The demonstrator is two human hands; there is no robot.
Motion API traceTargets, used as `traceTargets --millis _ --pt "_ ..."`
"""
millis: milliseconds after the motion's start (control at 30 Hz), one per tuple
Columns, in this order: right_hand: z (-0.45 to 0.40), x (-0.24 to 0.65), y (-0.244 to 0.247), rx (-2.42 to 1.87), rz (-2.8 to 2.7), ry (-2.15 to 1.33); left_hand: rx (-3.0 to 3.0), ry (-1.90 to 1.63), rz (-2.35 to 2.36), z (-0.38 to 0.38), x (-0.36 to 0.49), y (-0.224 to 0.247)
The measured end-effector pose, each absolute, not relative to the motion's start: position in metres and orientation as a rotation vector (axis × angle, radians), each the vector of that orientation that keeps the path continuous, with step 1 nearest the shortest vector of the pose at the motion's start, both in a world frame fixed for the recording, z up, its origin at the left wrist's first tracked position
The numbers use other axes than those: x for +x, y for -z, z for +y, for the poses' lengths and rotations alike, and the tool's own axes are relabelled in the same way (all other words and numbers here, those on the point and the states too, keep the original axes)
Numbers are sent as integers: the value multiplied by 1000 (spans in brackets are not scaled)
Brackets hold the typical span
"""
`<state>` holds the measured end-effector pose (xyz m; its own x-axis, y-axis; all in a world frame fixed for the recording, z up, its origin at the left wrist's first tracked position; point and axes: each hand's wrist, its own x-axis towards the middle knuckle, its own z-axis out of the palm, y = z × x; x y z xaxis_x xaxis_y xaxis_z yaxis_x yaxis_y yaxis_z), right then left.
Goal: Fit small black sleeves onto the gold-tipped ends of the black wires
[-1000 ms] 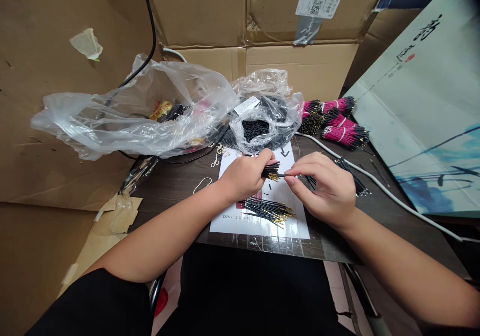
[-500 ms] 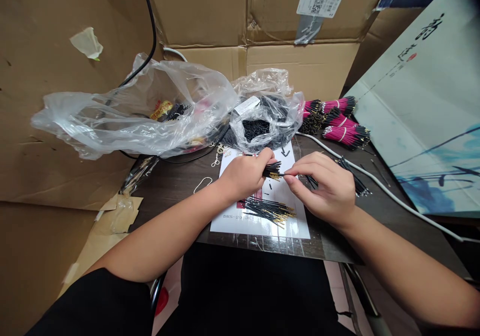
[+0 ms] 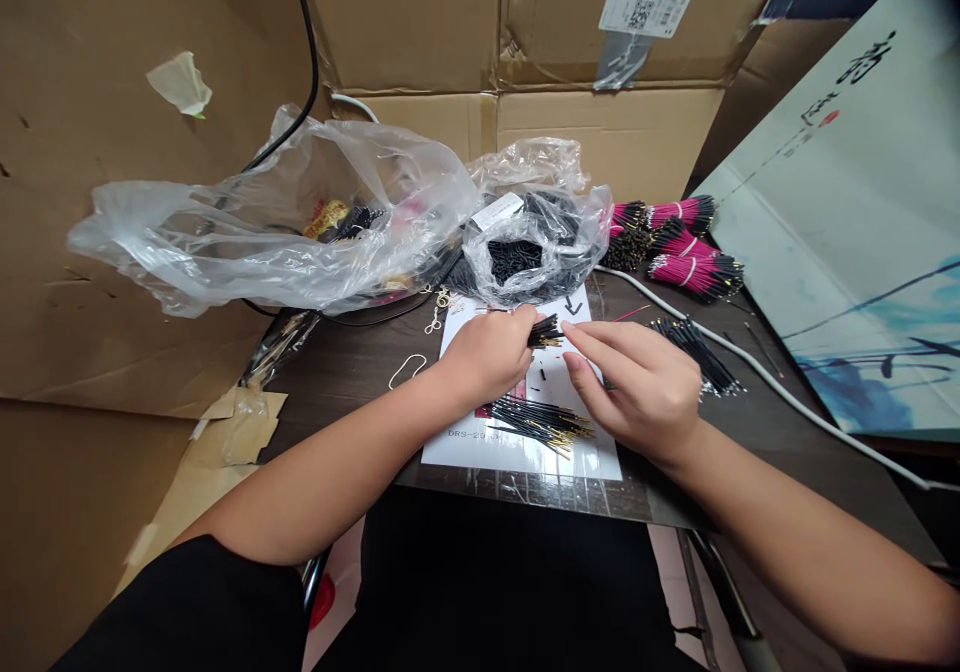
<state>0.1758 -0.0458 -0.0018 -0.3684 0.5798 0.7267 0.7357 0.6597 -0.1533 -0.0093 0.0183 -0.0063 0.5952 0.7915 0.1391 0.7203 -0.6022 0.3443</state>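
My left hand (image 3: 487, 354) is shut on a small bundle of black wires (image 3: 546, 332) with gold pin ends, which stick out past my fingers. My right hand (image 3: 637, 389) is just right of that bundle, its fingers spread and holding nothing, with the fingertips very close to the pins. Below both hands, a loose pile of gold-tipped black wires (image 3: 541, 424) lies on a white printed sheet (image 3: 521, 458). Another black wire bunch (image 3: 697, 355) lies on the dark table to the right of my right hand.
Bundles of pink wires (image 3: 694, 274) lie at the back right, beside a clear plastic bag of black wires (image 3: 514, 260). A larger clear bag (image 3: 262, 244) sits back left. A white cable (image 3: 787, 402) crosses the table (image 3: 337, 422). Cardboard (image 3: 405, 22) walls the back.
My right hand's thumb and forefinger have parted from the pinch at the bundle, and the fingers have straightened. My left hand and its bundle have barely moved.
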Motion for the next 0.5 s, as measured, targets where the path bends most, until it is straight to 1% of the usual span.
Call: traceTargets --millis 167,500 --pt "-53 165 6 -1076 -2044 124 2553 -401 1320 17 -11 7" --pt "-45 163 2 -1167 -1938 -118 2460 -537 1186 22 -11 9"
